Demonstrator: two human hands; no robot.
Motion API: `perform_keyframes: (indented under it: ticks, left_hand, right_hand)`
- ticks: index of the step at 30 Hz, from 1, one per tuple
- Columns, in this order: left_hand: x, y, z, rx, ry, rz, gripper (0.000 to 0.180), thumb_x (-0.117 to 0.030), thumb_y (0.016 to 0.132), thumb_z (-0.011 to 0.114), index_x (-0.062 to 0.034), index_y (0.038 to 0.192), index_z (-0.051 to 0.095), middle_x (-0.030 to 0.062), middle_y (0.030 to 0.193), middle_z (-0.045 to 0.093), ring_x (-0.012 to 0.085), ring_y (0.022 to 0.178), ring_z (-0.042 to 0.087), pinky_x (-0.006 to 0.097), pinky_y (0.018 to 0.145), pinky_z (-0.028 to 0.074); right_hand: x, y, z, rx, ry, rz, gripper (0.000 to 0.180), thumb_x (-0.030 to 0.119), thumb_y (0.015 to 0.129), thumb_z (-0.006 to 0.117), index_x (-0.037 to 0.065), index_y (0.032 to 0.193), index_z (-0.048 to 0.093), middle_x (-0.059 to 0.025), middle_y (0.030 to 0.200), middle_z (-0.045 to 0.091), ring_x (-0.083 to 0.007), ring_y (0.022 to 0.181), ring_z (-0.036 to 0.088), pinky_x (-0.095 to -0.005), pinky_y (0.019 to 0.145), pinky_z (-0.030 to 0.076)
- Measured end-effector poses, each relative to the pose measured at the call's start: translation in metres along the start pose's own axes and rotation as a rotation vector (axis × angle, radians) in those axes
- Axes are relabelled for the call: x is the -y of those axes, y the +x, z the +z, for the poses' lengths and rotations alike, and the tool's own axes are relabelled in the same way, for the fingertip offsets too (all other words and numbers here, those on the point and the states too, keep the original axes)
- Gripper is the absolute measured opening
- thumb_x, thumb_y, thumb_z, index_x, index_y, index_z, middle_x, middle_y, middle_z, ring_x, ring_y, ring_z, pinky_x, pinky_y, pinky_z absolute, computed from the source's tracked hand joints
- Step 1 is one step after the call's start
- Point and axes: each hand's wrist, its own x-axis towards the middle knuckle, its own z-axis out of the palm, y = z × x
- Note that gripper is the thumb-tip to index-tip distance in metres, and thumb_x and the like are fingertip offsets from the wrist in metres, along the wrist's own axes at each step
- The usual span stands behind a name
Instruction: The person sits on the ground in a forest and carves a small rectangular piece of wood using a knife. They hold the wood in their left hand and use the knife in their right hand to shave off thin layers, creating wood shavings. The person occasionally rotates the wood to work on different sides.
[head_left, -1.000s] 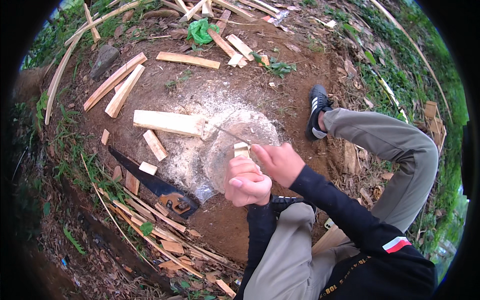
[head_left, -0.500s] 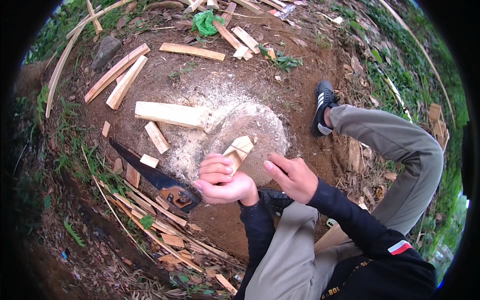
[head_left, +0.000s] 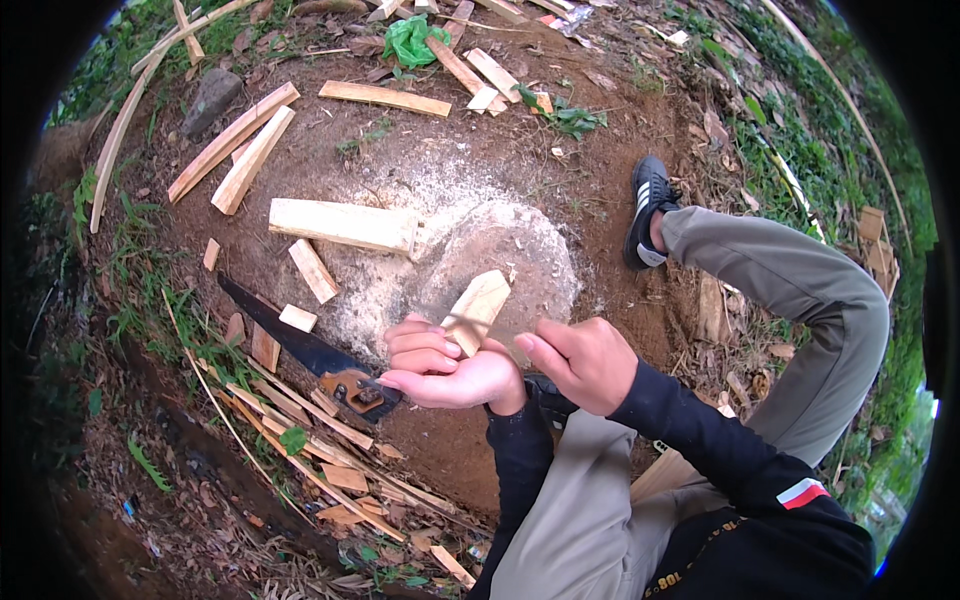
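Note:
Palm up, my left hand [head_left: 465, 378] is closed around a short, pale wood block [head_left: 480, 305] with a pointed far end. A faint, dark, thin streak crosses the block's face; whether it is a tool's edge or a shadow I cannot tell. My right hand [head_left: 588, 368] is curled just right of the block, thumb pressed to the fingers; whatever it grips is hidden. Beneath the block lies a round, dusty slab [head_left: 545, 255] strewn with sawdust. Left of my left hand rests a handsaw [head_left: 290, 338] with a dark blade and brown handle.
A thick plank [head_left: 340, 222] and a small wood piece [head_left: 314, 270] lie beyond the saw. Long wood strips [head_left: 330, 455] are heaped at lower left. More sticks, a green plastic bag [head_left: 410, 42] and a grey rock [head_left: 211, 100] lie farther off. My shoe [head_left: 648, 215] is at right.
The wood block has turned slightly in my left hand and shows more of its broad face. My right hand has shifted a little left and its knuckles have rolled.

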Motion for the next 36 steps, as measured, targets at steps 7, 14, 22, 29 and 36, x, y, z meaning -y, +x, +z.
perform_keyframes:
  ticks: [7, 14, 22, 29, 36]
  left_hand:
    - [0.001, -0.003, 0.009, -0.044, 0.173, 0.070, 0.063, -0.036, 0.108, 0.031, -0.0181, 0.048, 0.025, -0.0037, 0.048, 0.027, 0.0135, 0.061, 0.038, 0.032, 0.069, 0.035]
    - [0.002, -0.015, 0.012, -0.005, 0.240, 0.184, 0.064, -0.033, 0.107, 0.033, -0.0163, 0.046, 0.027, -0.0036, 0.044, 0.031, 0.0136, 0.056, 0.041, 0.032, 0.067, 0.036]
    - [0.003, -0.019, 0.005, 0.149, 0.277, 0.262, 0.061, -0.027, 0.107, 0.031, -0.0154, 0.047, 0.032, -0.0026, 0.045, 0.037, 0.0148, 0.053, 0.041, 0.032, 0.067, 0.038]
    - [0.002, -0.021, 0.003, 0.199, 0.247, 0.257, 0.059, -0.025, 0.106, 0.030, -0.0161, 0.049, 0.032, -0.0033, 0.047, 0.039, 0.0145, 0.053, 0.041, 0.035, 0.068, 0.037]
    - [0.001, -0.015, -0.003, 0.147, 0.244, 0.171, 0.059, -0.028, 0.107, 0.029, -0.0172, 0.049, 0.033, -0.0037, 0.047, 0.034, 0.0142, 0.057, 0.041, 0.036, 0.070, 0.039]
  right_hand:
    - [0.000, 0.009, -0.008, -0.043, -0.049, -0.103, 0.037, 0.033, 0.100, 0.057, 0.007, 0.074, 0.055, -0.0164, 0.055, 0.054, -0.0377, 0.052, 0.059, -0.0470, 0.048, 0.046]
    - [0.003, 0.010, -0.016, 0.003, 0.050, -0.036, 0.043, 0.035, 0.100, 0.057, 0.006, 0.069, 0.057, -0.0180, 0.055, 0.054, -0.0384, 0.052, 0.058, -0.0459, 0.049, 0.045]
    - [-0.012, 0.021, -0.015, 0.052, 0.063, 0.137, 0.043, 0.037, 0.101, 0.055, 0.001, 0.079, 0.067, -0.0202, 0.059, 0.058, -0.0402, 0.056, 0.061, -0.0460, 0.053, 0.048]
    - [-0.021, 0.027, -0.018, 0.108, 0.125, 0.096, 0.038, 0.031, 0.102, 0.053, 0.001, 0.084, 0.068, -0.0226, 0.060, 0.055, -0.0411, 0.057, 0.059, -0.0438, 0.053, 0.046]
    - [-0.015, 0.025, -0.013, 0.079, 0.128, 0.002, 0.034, 0.026, 0.102, 0.053, 0.001, 0.085, 0.068, -0.0212, 0.061, 0.056, -0.0398, 0.056, 0.059, -0.0439, 0.053, 0.047]
